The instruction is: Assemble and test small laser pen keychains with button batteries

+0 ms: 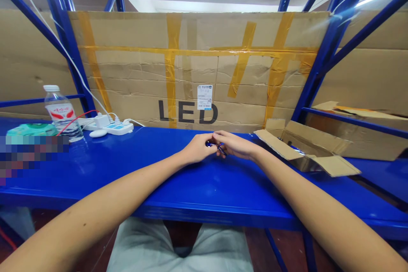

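Observation:
My left hand (199, 148) and my right hand (234, 144) meet above the blue shelf top (178, 187), with the fingertips close together. Between them is a small, shiny dark-blue object (222, 150), slim at the end that shows on the right. My fingers cover most of it, so its kind cannot be made out. The fingers of both hands are bent closed around it.
An open cardboard box (338, 165) with small items inside stands at the right. At the left are a water bottle (62, 112), a green soft pack (32, 129) and a white power strip (119, 128) with cables. A large taped carton (137, 80) stands behind, between blue posts.

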The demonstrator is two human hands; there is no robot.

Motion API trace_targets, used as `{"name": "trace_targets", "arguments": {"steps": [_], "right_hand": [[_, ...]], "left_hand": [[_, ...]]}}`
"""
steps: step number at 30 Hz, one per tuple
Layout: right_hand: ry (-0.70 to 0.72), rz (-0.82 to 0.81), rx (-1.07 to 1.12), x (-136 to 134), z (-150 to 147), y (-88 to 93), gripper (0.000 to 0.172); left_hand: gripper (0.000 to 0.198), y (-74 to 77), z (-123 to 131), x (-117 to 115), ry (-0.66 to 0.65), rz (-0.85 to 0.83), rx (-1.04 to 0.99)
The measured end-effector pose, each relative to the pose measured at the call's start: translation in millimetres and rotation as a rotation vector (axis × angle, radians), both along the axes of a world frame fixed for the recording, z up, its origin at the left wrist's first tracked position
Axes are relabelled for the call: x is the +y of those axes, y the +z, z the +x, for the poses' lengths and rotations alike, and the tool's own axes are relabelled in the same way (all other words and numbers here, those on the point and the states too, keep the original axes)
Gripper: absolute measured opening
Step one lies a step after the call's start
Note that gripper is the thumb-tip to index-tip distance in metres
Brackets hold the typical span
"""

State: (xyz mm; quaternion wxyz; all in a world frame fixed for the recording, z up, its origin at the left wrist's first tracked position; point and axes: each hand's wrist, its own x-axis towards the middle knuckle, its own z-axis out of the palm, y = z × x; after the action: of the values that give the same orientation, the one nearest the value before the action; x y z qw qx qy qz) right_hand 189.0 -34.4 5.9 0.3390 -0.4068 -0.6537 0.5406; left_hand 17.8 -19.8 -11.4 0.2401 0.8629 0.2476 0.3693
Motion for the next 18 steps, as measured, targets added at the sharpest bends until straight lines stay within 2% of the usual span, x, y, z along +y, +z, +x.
{"name": "trace_targets", "arguments": {"steps": [2, 5, 9, 14, 18], "right_hand": [[-0.02, -0.006, -0.067, 1, 9, 4.1, 0.04], [-0.006, 0.092, -0.136, 5, 18, 7.1, 0.03], [-0.007, 0.196, -0.14, 10, 20, 4.9, 0.027], [-0.023, 0.285, -0.159, 13, 17, 1.9, 0.031], [-0.06, 0.351, -0.166, 13, 15, -0.1, 0.026]], "left_hand": [[0.013, 1.2, -4, 5, 0.103, 0.1, 0.027], [0.009, 2.3, -7, 8, 0.19, 0.196, 0.079], [0.01, 1.8, -6, 6, 0.178, 0.289, 0.11], [0.012, -0.2, -6, 6, 0.198, 0.303, 0.127], [0.018, -0.5, -9, 10, 0.215, 0.325, 0.181]]}}
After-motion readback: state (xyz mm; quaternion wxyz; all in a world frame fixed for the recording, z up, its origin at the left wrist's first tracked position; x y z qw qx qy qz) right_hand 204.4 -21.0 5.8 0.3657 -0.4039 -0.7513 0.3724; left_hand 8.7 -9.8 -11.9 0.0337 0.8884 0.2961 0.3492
